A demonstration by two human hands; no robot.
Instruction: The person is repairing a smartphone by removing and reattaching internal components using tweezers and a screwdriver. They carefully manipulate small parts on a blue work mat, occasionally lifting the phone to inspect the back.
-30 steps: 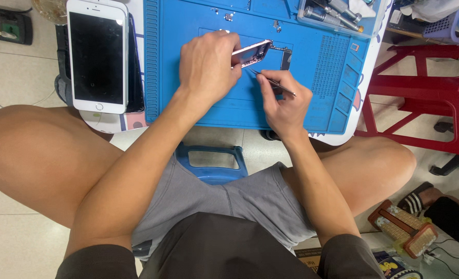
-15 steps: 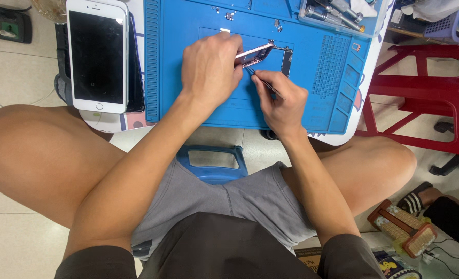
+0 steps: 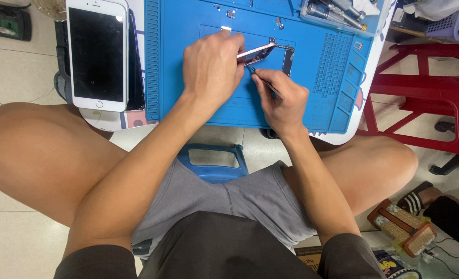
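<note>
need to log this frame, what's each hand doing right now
Left hand: closed on the opened phone body, steadying it on the blue mat.
Right hand: closed on a thin tool, tip at the phone body.

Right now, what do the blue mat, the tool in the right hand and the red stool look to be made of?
Blue mat: likely silicone or rubber, matte, with moulded ridges and small compartments. Tool in the right hand: thin and dark with a glint, probably metal. Red stool: glossy moulded plastic, by its look.
</note>
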